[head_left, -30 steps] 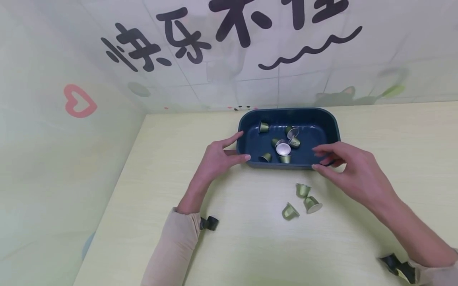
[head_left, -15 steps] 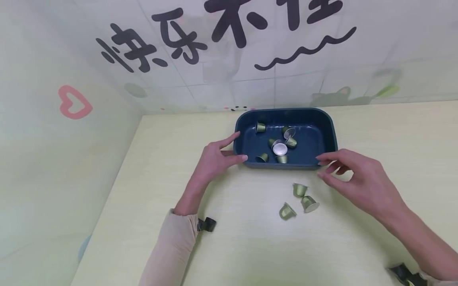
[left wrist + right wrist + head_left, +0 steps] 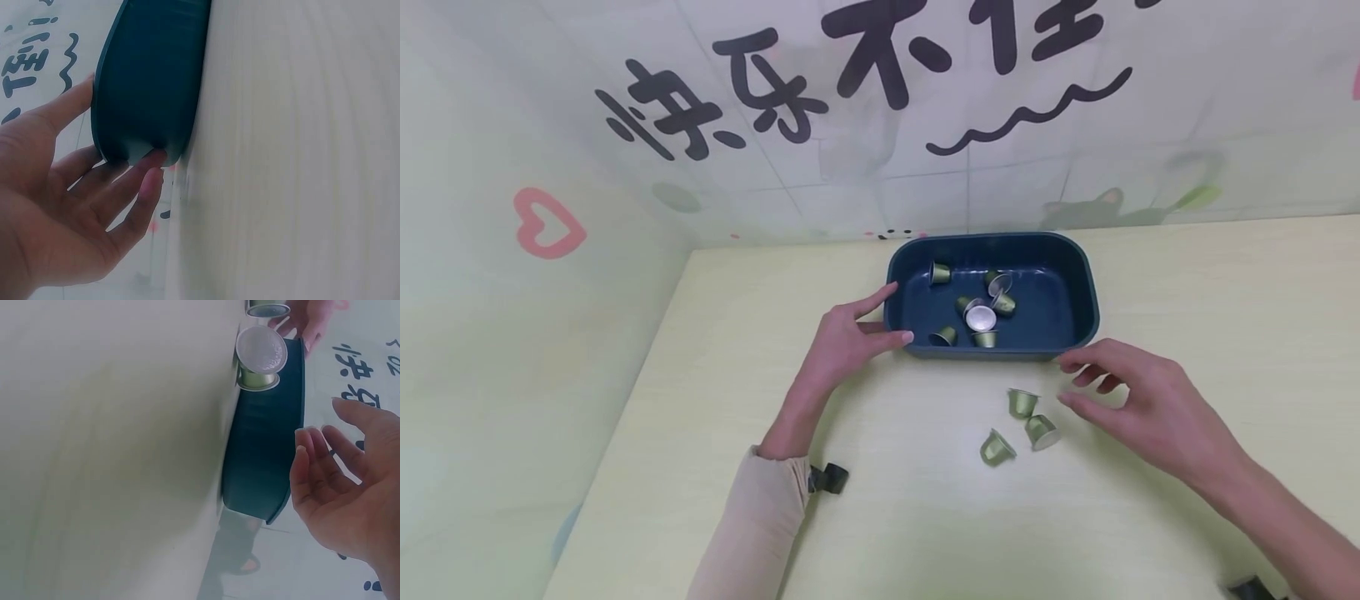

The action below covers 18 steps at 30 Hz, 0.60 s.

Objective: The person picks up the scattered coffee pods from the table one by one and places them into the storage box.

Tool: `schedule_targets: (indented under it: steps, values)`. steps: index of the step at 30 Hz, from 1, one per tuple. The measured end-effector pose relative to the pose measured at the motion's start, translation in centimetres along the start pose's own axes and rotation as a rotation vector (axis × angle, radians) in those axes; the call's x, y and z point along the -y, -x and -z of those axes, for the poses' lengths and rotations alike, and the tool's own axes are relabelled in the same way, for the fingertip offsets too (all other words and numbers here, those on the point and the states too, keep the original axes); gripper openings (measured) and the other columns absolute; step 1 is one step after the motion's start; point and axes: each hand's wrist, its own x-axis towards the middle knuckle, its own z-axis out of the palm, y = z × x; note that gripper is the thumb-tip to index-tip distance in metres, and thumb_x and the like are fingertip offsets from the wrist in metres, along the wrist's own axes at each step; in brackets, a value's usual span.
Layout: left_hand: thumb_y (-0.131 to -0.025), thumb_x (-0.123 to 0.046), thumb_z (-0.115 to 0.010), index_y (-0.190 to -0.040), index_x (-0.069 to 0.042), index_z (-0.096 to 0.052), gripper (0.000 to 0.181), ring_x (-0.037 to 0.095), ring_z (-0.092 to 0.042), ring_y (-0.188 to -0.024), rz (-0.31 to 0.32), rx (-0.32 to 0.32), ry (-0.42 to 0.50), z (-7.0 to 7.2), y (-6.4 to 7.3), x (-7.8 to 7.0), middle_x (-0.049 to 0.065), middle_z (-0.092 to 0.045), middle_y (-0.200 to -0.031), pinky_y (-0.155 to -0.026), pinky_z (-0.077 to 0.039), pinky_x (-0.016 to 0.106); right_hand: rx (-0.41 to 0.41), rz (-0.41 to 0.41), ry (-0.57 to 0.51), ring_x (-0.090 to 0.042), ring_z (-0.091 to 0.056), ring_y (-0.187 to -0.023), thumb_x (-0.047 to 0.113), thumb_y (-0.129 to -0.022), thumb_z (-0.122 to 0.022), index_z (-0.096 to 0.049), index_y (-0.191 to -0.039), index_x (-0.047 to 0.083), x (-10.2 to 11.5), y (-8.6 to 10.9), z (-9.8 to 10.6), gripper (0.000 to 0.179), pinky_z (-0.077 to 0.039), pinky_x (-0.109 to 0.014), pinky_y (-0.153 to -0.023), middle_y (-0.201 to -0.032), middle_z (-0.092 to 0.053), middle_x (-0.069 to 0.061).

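My left hand [image 3: 844, 343] holds the left end of a dark blue tray [image 3: 1086, 321], thumb at its front corner and fingers against the end wall. The left wrist view shows fingers [image 3: 134, 181] touching that wall. Several green coffee capsules lie in the tray, one with its silver lid [image 3: 981, 318] facing up. In front of the tray are three more: an upper capsule [image 3: 1022, 403], a right capsule [image 3: 1042, 432] and a left capsule [image 3: 997, 448]. Near the tray's front right corner, right of these three, my right hand [image 3: 1138, 400] holds nothing, thumb and fingers apart.
The tray stands on a pale wooden table [image 3: 910, 517] close to the back wall covering [image 3: 865, 158], which bears dark lettering. Another covering with a pink heart [image 3: 548, 223] hangs along the left side. Dark wrist straps show at both forearms.
My right hand has moved back from over the tray's right front rim toward the loose capsules, thumb and fingers parting slightly. The left hand stays at the tray; the head view has shifted slightly.
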Motion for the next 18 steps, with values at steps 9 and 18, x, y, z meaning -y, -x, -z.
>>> schedule_targets:
  steps: [9,18]
  values:
    - [-0.081,-0.027,-0.085,-0.144,-0.035,-0.052,0.071,0.017,-0.066,-0.112,-0.01,0.006,0.003,-0.2,-0.1,0.1,0.014,-0.058,-0.138,-0.081,-0.053,0.034,0.047,0.014,-0.015,-0.008,-0.065,-0.082,0.006,-0.073,-0.088,-0.072,-0.11,0.019,-0.3,0.9,-0.8,0.042,-0.048,-0.012,-0.073,-0.102,-0.069,0.01]
    - [-0.081,-0.027,-0.085,-0.145,-0.033,-0.052,0.072,0.018,-0.067,-0.112,-0.014,0.0,0.005,-0.1,-0.1,0.2,0.015,-0.057,-0.139,-0.081,-0.054,0.034,0.113,-0.012,-0.017,-0.006,-0.065,-0.081,0.009,-0.075,-0.087,-0.071,-0.111,0.02,-0.5,1.3,-1.3,0.041,-0.053,-0.018,-0.071,-0.1,-0.068,0.009]
